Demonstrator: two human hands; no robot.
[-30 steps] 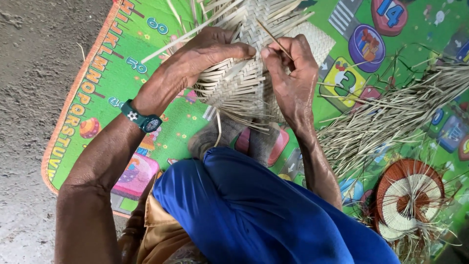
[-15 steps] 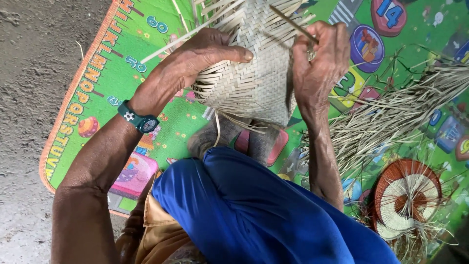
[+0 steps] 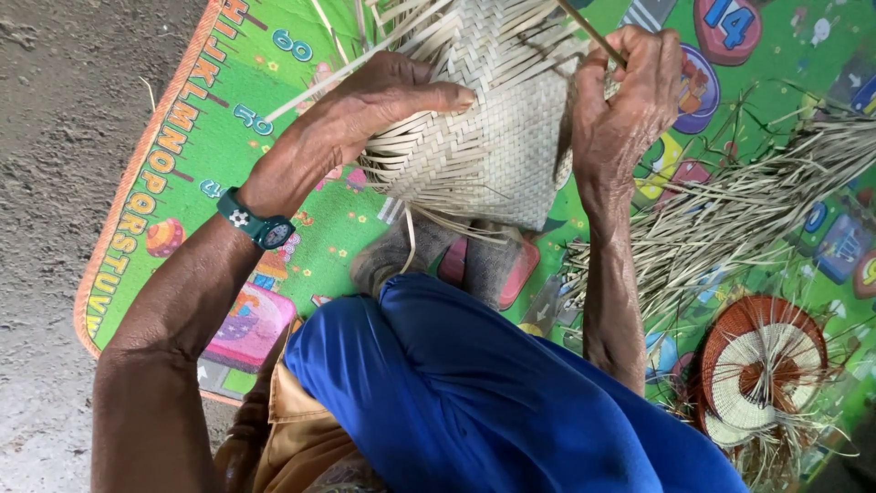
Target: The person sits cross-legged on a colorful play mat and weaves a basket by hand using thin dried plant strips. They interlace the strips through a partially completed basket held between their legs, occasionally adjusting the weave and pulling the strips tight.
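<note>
At upper centre of the frame, I see my left hand (image 3: 383, 96) gripping the woven palm-leaf piece (image 3: 488, 128), loose strips pointing up-left. My right hand (image 3: 630, 100) pinches a thin stick (image 3: 589, 32). A half-woven round basket (image 3: 757, 365) sits lower right.

Left arm: enters from lower left, bent at the elbow, forearm angled up and to the right.
Left wrist: nearly straight, wearing a dark green watch.
Left hand (image 3: 383, 96): palm down, fingers curled, thumb stretched out flat to the right.
Right arm: forearm runs almost straight up the view, elbow low near the knee.
Right hand (image 3: 630, 100): back toward the camera, fingers bent and pinched closed at the top.
Spacing: hands apart, at about the same height.
</note>
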